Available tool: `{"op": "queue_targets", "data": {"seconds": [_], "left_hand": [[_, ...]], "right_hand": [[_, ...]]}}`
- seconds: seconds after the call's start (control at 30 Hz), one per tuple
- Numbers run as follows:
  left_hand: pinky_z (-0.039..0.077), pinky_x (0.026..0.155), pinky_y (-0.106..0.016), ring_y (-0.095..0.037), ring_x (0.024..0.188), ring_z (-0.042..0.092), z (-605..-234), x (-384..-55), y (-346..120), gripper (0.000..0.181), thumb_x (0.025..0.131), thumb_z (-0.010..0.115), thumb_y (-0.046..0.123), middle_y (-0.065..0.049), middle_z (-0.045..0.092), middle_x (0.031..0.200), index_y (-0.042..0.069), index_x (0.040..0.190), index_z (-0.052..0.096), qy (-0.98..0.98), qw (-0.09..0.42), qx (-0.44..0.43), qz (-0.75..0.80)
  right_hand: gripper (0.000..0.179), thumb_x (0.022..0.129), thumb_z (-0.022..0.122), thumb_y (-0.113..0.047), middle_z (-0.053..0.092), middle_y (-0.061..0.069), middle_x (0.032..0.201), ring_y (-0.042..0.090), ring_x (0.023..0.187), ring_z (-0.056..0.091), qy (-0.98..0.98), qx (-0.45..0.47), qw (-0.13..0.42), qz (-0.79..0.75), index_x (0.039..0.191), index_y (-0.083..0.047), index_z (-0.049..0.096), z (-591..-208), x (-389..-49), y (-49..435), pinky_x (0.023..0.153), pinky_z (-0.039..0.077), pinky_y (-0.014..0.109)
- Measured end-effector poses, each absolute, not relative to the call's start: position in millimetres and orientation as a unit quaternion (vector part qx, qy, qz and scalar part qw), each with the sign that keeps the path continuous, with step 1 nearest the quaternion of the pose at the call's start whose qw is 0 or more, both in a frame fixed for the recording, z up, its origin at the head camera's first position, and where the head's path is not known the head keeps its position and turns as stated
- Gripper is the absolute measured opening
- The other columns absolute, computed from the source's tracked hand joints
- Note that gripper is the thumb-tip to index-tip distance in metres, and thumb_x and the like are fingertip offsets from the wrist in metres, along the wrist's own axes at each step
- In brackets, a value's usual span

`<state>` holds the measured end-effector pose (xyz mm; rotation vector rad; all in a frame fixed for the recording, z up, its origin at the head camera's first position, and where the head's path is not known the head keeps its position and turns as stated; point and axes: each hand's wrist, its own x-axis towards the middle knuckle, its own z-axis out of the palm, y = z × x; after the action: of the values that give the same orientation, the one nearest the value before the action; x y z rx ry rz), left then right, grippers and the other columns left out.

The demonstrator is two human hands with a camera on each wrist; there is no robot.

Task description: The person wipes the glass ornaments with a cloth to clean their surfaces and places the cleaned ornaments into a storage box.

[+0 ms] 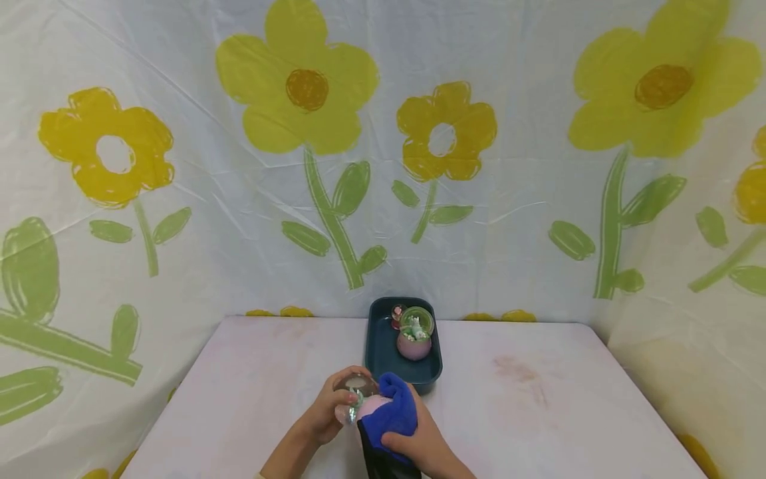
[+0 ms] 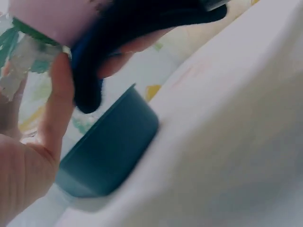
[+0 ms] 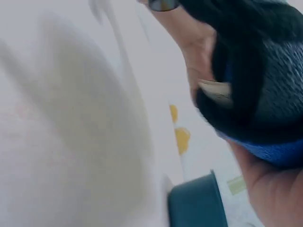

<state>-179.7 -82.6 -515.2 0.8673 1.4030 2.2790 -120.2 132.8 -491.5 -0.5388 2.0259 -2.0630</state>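
Note:
A snow globe with a clear dome and a pink base (image 1: 372,404) is held tilted over the near part of the table. My left hand (image 1: 326,409) grips it by the dome, fingers and thumb curled round the glass; green and silvery shapes show inside. In my right hand (image 1: 426,436) is a blue cloth (image 1: 396,411) with a black lower part, pressed round the pink base. The left wrist view shows the cloth (image 2: 90,71) against the base, near a left fingertip. From the right wrist, the bunched cloth (image 3: 279,85) hides most of the globe.
Just beyond the hands stands a dark teal tray (image 1: 372,339). Inside it are another snow globe (image 1: 414,342) with a pink base and green top, and a small reddish trinket (image 1: 397,311). A flower-printed sheet (image 1: 509,233) hangs behind the pale table (image 1: 538,399).

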Motion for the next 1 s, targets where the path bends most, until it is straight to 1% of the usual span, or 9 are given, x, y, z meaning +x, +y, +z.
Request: {"op": "queue_targets", "data": {"seconds": [0.2,0.37,0.5,0.6,0.67,0.77,0.87,0.93,1.0], "left_hand": [[0.053,0.08,-0.029,-0.017,0.098,0.061,-526,-171,-76,0.033,0.093,0.044,0.015,-0.011,0.06,0.117,0.012,0.125,0.051,0.467,0.151,0.235,0.839],[0.052,0.075,-0.027,-0.015,0.091,0.062,-528,-166,-62,0.033,0.095,0.038,0.011,-0.009,0.061,0.111,0.012,0.126,0.048,0.469,0.122,0.175,0.857],[0.052,0.072,-0.026,-0.015,0.089,0.059,-521,-159,-52,0.032,0.092,0.046,0.008,-0.012,0.055,0.11,0.011,0.124,0.05,0.488,0.078,0.122,0.861],[0.053,0.071,-0.029,-0.018,0.09,0.058,-513,-153,-50,0.033,0.09,0.054,0.004,-0.016,0.053,0.112,0.011,0.121,0.055,0.517,0.049,0.096,0.849],[0.054,0.072,-0.031,-0.021,0.092,0.059,-505,-152,-50,0.034,0.088,0.059,0.003,-0.018,0.054,0.112,0.009,0.121,0.055,0.543,0.025,0.09,0.835],[0.052,0.078,-0.034,-0.024,0.097,0.06,-492,-149,-48,0.037,0.085,0.066,0.004,-0.018,0.059,0.11,0.004,0.121,0.056,0.587,-0.033,0.086,0.804],[0.049,0.084,-0.035,-0.026,0.101,0.059,-478,-142,-46,0.04,0.083,0.072,0.005,-0.015,0.064,0.108,0.002,0.12,0.057,0.625,-0.092,0.087,0.77],[0.049,0.085,-0.036,-0.027,0.101,0.06,-470,-136,-44,0.04,0.082,0.073,0.004,-0.016,0.065,0.105,0.002,0.119,0.058,0.635,-0.118,0.09,0.758],[0.05,0.085,-0.034,-0.027,0.099,0.061,-464,-132,-42,0.041,0.081,0.074,0.002,-0.016,0.065,0.105,0.002,0.118,0.058,0.639,-0.132,0.095,0.751]], "right_hand": [[0.105,0.075,0.085,-0.029,0.039,0.015,0.142,0.032,0.119,0.047,0.685,-0.179,-0.004,-0.706,0.153,-0.018,0.016,-510,-114,121,0.088,0.048,0.034],[0.106,0.071,0.088,-0.026,0.039,0.01,0.143,0.033,0.118,0.048,0.695,-0.175,-0.095,-0.691,0.153,-0.027,0.019,-517,-115,116,0.088,0.048,0.035],[0.111,0.067,0.089,-0.023,0.034,0.009,0.144,0.033,0.118,0.046,0.724,-0.163,-0.149,-0.653,0.153,-0.029,0.019,-517,-115,115,0.087,0.048,0.04],[0.116,0.064,0.089,-0.031,0.027,0.014,0.144,0.034,0.12,0.044,0.77,-0.144,-0.184,-0.593,0.154,-0.028,0.015,-517,-112,114,0.084,0.049,0.043],[0.116,0.066,0.087,-0.037,0.023,0.019,0.145,0.037,0.12,0.043,0.784,-0.144,-0.199,-0.571,0.155,-0.027,0.014,-514,-112,114,0.083,0.05,0.046],[0.099,0.08,0.075,-0.043,0.019,0.019,0.148,0.041,0.12,0.043,0.785,-0.161,-0.205,-0.562,0.156,-0.024,0.013,-506,-112,115,0.082,0.051,0.053],[0.078,0.094,0.052,-0.048,0.018,0.02,0.148,0.046,0.119,0.041,0.773,-0.187,-0.211,-0.569,0.156,-0.019,0.014,-496,-109,116,0.081,0.048,0.062],[0.071,0.099,0.037,-0.051,0.018,0.023,0.147,0.05,0.119,0.039,0.766,-0.196,-0.217,-0.573,0.155,-0.014,0.015,-490,-106,117,0.08,0.045,0.068],[0.07,0.1,0.029,-0.053,0.017,0.026,0.146,0.054,0.119,0.037,0.76,-0.198,-0.221,-0.577,0.154,-0.011,0.016,-484,-104,118,0.079,0.041,0.072]]}}
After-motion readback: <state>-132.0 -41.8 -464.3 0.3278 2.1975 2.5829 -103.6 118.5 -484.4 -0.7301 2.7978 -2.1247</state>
